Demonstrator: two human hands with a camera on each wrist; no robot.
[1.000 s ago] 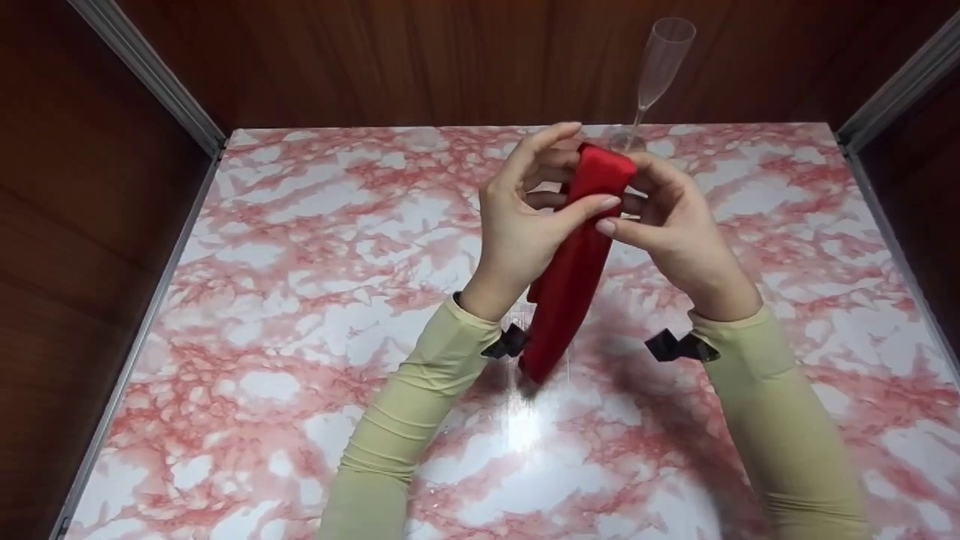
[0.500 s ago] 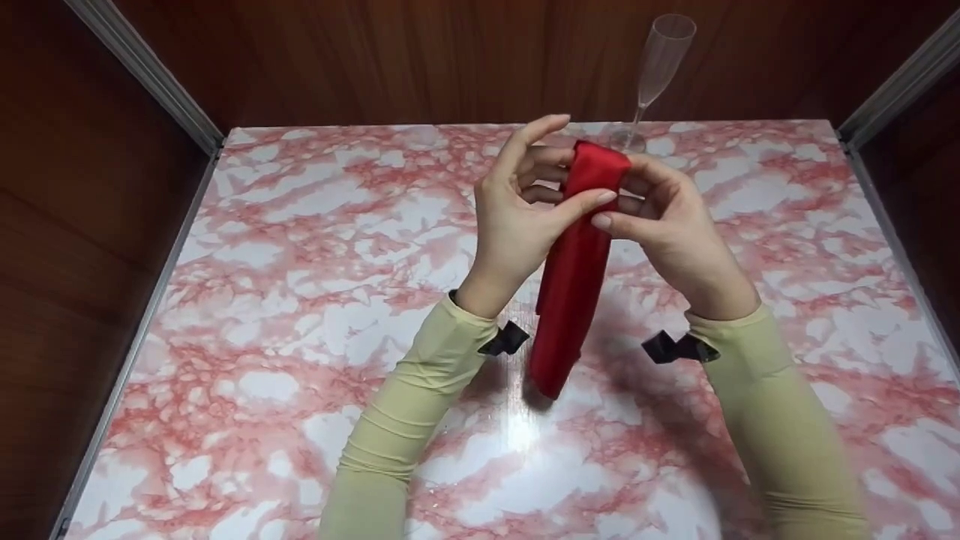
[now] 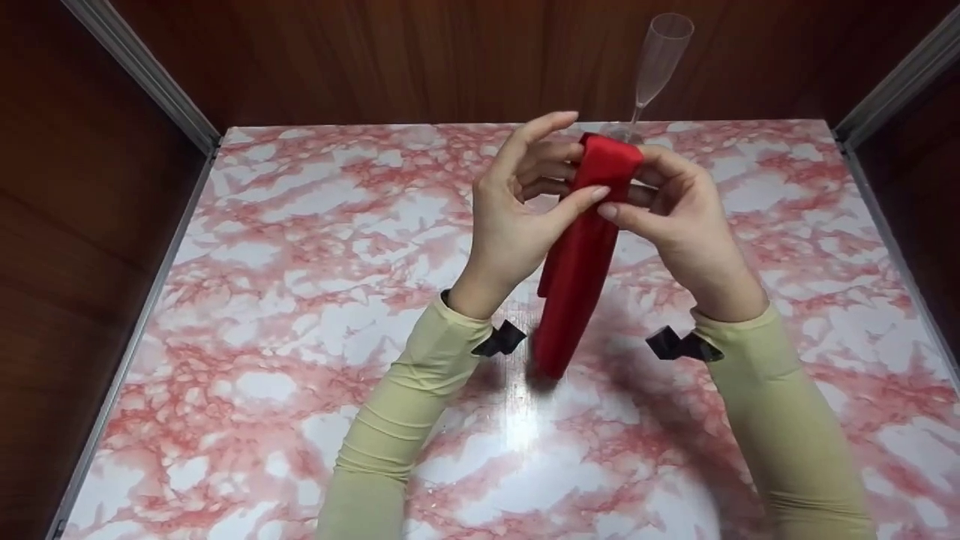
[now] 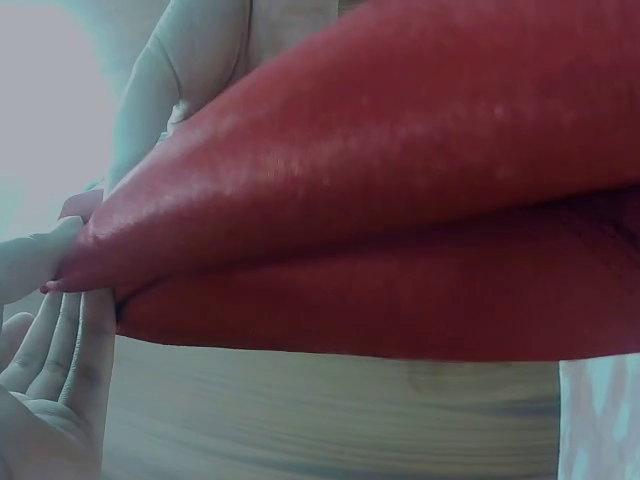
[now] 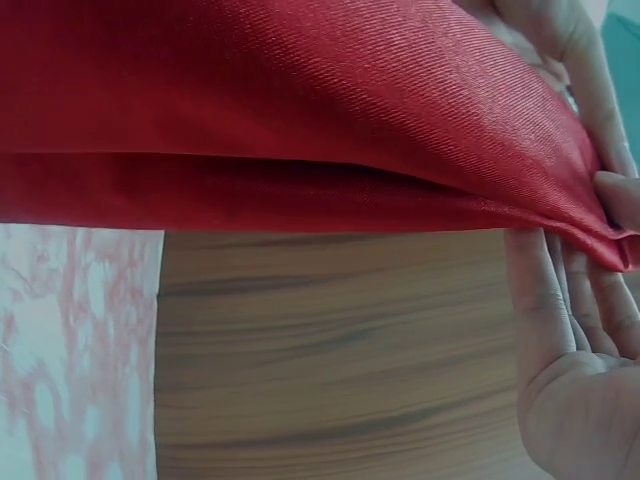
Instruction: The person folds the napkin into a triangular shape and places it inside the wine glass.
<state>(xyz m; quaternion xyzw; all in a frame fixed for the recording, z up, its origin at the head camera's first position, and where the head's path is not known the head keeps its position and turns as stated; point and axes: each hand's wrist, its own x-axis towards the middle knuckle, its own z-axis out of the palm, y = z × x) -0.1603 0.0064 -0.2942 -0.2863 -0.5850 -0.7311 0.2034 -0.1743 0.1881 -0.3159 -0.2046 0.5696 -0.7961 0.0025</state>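
A shiny red cloth (image 3: pixel 577 277), folded lengthwise into a narrow strip, hangs between both hands above the table in the head view. My left hand (image 3: pixel 510 210) pinches its upper part from the left, thumb in front and fingers behind, with the index finger raised. From the right, my right hand (image 3: pixel 694 221) pinches the same part, its thumb just below the left thumb. The top edge is folded over. In the left wrist view the cloth (image 4: pixel 380 220) fills the middle, its layers lying apart at the far end. A long fold runs along the cloth (image 5: pixel 330 110) in the right wrist view.
A clear champagne flute (image 3: pixel 664 64) stands upright at the table's back edge, just behind the hands. The table (image 3: pixel 300 360) has a red and white marbled top. Dark wooden panels (image 3: pixel 375 60) close off the back and sides.
The cloth's lower end swung toward the front, then back up a little. Its top has shifted slightly right and away with the right hand. Both hands keep their pinch.
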